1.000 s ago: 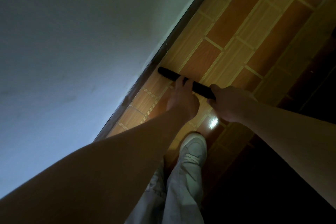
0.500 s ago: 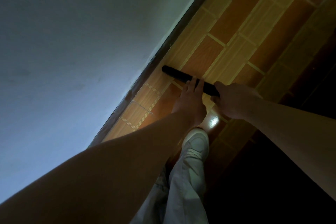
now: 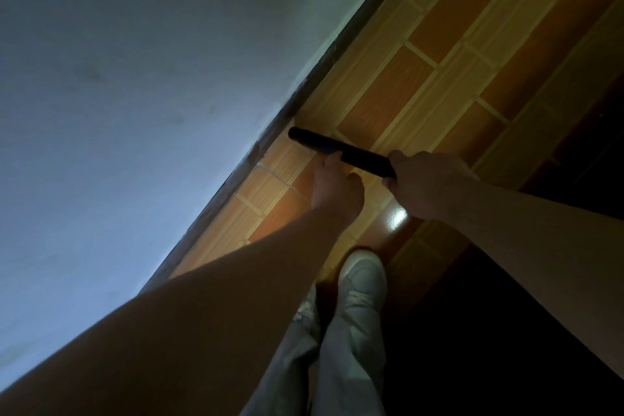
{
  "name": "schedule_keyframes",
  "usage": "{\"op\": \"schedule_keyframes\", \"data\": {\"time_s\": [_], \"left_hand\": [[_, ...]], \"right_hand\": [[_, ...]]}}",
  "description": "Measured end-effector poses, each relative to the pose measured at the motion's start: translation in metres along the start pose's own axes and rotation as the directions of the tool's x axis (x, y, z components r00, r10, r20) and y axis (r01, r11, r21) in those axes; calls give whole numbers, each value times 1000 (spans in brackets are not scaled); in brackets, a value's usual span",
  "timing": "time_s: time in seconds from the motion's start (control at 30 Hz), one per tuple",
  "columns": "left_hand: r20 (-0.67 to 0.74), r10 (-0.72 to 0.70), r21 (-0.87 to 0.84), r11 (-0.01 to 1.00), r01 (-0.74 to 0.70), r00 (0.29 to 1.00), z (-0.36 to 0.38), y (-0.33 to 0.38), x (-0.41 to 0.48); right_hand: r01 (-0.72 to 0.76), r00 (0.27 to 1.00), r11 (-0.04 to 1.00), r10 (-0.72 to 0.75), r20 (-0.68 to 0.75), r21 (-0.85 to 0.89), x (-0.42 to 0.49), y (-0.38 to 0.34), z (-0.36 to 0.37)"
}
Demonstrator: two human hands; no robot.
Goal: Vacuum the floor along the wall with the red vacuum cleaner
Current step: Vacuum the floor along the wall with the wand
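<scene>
Head view: left hand (image 3: 337, 187) and right hand (image 3: 427, 186) each grip the black tube (image 3: 315, 142).

It looks like a room in a home: a plain painted wall (image 3: 141, 105), a dark baseboard (image 3: 304, 91), and a brown tiled floor (image 3: 449, 54).

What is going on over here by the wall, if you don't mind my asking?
A person is holding a black vacuum tube with both hands. The left hand holds it about midway and the right hand grips its near end. The tube's far tip points at the dark baseboard, where the tiled floor meets the wall. The vacuum's red body is out of view.
</scene>
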State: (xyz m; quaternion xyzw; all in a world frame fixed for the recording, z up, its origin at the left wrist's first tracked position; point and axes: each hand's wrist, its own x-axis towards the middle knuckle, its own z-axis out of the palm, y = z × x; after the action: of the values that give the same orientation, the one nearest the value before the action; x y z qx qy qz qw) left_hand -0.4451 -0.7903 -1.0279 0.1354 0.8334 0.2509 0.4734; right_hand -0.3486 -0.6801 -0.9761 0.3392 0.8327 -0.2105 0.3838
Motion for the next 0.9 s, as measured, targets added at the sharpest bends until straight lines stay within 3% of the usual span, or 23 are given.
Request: {"op": "schedule_keyframes", "data": {"time_s": [0.07,0.13,0.2,0.3,0.4,0.63,0.9], "left_hand": [[87,-249,-365,893,263,965,-2,4,-3],[251,-359,-607,665,435,899,-3,8,-6],[330,-371,-719,497,486,868,0,7,-3],[335,-393,-789,380,483,857,5,5,3],[335,-406,-809,339,481,850,12,7,8],[329,-383,-800,373,470,863,23,15,12],[264,-476,-831,330,448,839,2,-27,4]], "right_hand": [[17,1000,1000,-17,3,4,-3,-4,3],[40,999,999,-39,16,-5,-5,-8,8],[52,999,999,-51,14,-12,-5,-13,12],[85,996,996,-85,13,-28,0,-18,19],[91,996,995,-91,9,-32,5,-13,21],[67,998,998,-68,7,17,8,0,21],[164,986,984,-162,34,-65,3,-39,36]]}}
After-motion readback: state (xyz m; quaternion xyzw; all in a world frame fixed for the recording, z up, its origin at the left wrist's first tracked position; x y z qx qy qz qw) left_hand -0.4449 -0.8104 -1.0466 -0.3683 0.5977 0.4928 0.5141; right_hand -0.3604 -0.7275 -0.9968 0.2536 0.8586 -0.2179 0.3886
